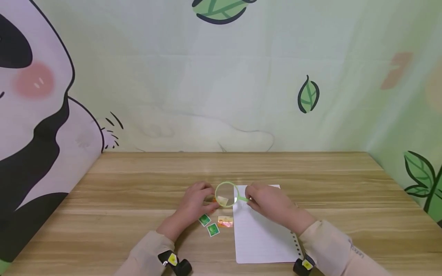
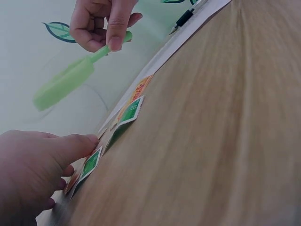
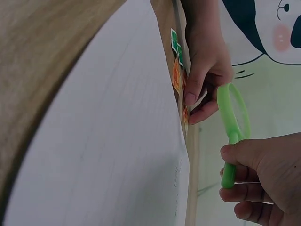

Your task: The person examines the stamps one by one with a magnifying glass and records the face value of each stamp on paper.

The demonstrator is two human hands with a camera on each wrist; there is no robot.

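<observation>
My right hand (image 1: 271,203) grips the handle of a light green magnifying glass (image 3: 228,113), held above the table with its round lens left of the fingers. Through the lens in the head view shows a pale orange stamp (image 1: 222,200). Beside it my left hand (image 1: 195,201) rests low at the table, thumb and forefinger at the stamp's edge, seeming to pinch it; the fingertips are partly hidden. Nearer me lie two green stamps with white borders, one green stamp (image 1: 213,229) fully in view and another green stamp (image 1: 204,219) by the left wrist, plus a shiny orange stamp (image 1: 225,221).
A lined sheet of paper (image 1: 262,237) with punched holes lies under my right forearm. A black-gripped pen (image 2: 184,18) shows on the paper in the left wrist view. The wooden table (image 1: 138,180) meets a printed wall cloth (image 1: 165,96) behind.
</observation>
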